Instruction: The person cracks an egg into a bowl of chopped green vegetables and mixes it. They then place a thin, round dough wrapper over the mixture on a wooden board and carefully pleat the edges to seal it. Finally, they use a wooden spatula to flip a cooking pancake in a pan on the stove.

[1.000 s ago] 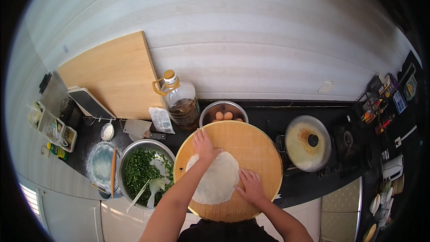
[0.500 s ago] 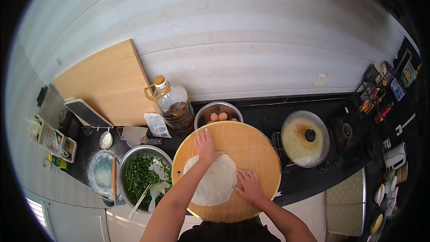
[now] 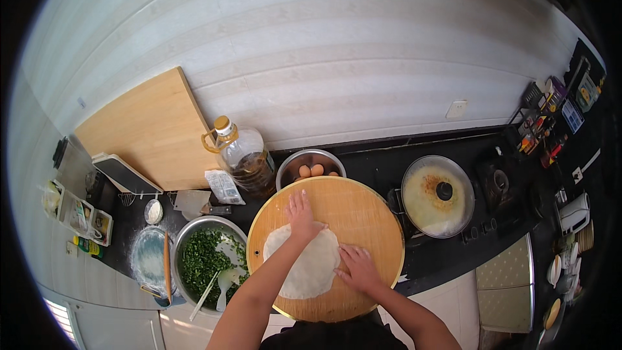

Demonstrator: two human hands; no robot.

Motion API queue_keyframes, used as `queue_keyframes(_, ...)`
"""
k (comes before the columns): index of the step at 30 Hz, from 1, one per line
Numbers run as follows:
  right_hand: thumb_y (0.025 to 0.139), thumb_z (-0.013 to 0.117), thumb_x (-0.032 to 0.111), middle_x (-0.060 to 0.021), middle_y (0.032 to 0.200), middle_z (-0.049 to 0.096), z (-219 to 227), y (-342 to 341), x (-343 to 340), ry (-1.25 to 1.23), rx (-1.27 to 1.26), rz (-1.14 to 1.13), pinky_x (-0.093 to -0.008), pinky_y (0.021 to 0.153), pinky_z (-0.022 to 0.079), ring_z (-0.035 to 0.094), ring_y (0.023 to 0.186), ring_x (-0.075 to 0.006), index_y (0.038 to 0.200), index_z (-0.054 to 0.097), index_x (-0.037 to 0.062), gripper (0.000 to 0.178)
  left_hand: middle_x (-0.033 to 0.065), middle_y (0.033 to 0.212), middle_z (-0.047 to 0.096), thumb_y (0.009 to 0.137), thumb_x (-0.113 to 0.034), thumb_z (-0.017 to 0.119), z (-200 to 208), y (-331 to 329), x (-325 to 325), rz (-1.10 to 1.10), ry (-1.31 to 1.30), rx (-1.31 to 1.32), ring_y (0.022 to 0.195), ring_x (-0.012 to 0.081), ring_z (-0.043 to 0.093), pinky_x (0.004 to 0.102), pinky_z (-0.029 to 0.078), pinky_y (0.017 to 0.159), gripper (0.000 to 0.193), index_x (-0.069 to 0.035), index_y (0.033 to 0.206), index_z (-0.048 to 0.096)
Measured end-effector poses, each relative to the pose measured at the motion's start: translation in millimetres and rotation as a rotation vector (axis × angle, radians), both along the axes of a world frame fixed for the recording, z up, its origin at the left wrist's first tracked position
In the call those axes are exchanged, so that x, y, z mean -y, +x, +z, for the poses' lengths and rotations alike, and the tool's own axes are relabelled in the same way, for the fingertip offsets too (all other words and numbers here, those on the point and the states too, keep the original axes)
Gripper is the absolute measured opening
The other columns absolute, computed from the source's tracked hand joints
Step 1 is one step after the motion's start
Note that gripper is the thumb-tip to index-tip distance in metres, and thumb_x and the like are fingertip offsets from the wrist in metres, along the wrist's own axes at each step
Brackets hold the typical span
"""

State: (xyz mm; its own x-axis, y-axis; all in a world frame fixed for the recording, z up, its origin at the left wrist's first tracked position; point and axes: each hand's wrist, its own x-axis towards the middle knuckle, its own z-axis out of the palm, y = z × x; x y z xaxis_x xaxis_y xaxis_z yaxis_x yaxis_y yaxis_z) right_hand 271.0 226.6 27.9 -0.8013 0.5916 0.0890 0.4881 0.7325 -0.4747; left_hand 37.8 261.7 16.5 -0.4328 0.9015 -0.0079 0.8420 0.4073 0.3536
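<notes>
A thin, round, pale sheet of dough (image 3: 306, 271) lies flat on a round wooden board (image 3: 372, 214) in front of me. My left hand (image 3: 300, 218) reaches across the dough, fingers stretched out over the sheet's far edge and the board, its heel by the dough. At the right edge of the sheet rests my right hand (image 3: 358, 268), fingers extended and fingertips touching or very near the dough. Neither hand grips anything. My left forearm hides part of the dough's left side.
Left of the board stands a steel bowl (image 3: 182, 236) of chopped greens with chopsticks and a spatula. A rolling pin (image 3: 167, 266) lies on a floury round surface. Behind are a bowl of eggs (image 3: 317, 170) and an oil jug (image 3: 249, 165). A lidded pan (image 3: 431, 214) sits right.
The whole view has shifted and turned slightly. Both hands keep nearly the same places on the board, and the dough looks unchanged.
</notes>
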Motion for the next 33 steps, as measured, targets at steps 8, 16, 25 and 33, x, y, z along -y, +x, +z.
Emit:
queue_keyframes(8,0.087,0.056,0.04,-0.0116,0.137,0.044,-1,1,-3,-0.001,-0.045,0.004,-0.045,0.104,0.031,0.041,0.123,-0.0309,0.131,0.044,0.0023,0.059,0.022,0.153,0.01,0.054,-0.039,0.088,15,13,4,-0.044,-0.052,0.068,0.142,0.0391,0.005,0.0512,0.007,0.113,0.128,0.002,0.146,0.01)
queue_keyframes(16,0.087,0.056,0.041,-0.0126,0.137,0.044,-6,2,-3,-0.026,-0.063,0.001,-0.0447,0.105,0.029,0.04,0.125,-0.0315,0.133,0.043,0.0016,0.062,0.0227,0.152,0.011,0.052,-0.039,0.088,13,20,12,-0.18,0.005,0.016,0.141,0.0404,0.007,0.0545,0.01,0.112,0.126,-0.001,0.146,0.014)
queue_keyframes(25,0.088,0.054,0.039,-0.0132,0.137,0.044,-11,1,-2,-0.01,-0.102,-0.068,-0.0452,0.104,0.031,0.043,0.121,-0.0332,0.133,0.045,0.0031,0.059,0.0235,0.144,0.03,0.061,-0.033,0.083,9,20,27,-0.185,0.203,0.07,0.136,0.0425,0.023,0.051,0.019,0.11,0.104,0.002,0.141,0.028)
queue_keyframes(33,0.087,0.056,0.028,-0.0117,0.135,0.045,0,-6,-5,-0.061,-0.099,-0.098,-0.0452,0.101,0.033,0.043,0.121,-0.0325,0.127,0.051,0.0062,0.046,0.0246,0.129,0.048,0.08,-0.012,0.067,-1,-30,128,0.24,0.616,0.232,0.124,0.0421,0.039,0.0474,0.029,0.105,0.058,0.003,0.13,0.042)
